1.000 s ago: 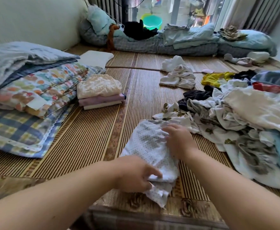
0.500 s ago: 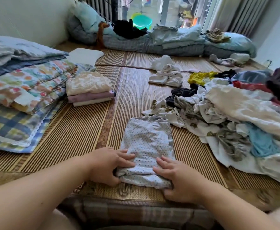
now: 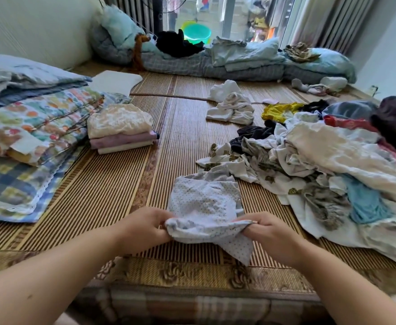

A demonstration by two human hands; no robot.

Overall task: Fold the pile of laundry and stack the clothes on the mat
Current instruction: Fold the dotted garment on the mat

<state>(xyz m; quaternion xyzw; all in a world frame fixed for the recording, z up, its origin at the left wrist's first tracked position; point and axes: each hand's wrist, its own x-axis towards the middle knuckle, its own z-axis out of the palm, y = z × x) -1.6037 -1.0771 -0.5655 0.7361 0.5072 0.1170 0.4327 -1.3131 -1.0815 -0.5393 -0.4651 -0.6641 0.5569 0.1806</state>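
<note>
Gripping one dotted white garment [image 3: 204, 207] by its near edge, your left hand [image 3: 143, 228] and right hand [image 3: 270, 233] each pinch a corner just above the mat [image 3: 112, 188]. Beyond, one stack of three folded pieces [image 3: 120, 129] sits left, one unfolded laundry pile [image 3: 321, 160] right; no writing is readable.

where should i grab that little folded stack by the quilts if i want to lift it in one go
Take the folded stack from its two short ends, sliding flat fingers under the bottom cream layer. It is three squared-off layers lying flat on the mat, and the lacy top piece is loose and puffy, so gripping from above would likely disturb it. Come from the open mat side, away from the quilts.
</note>
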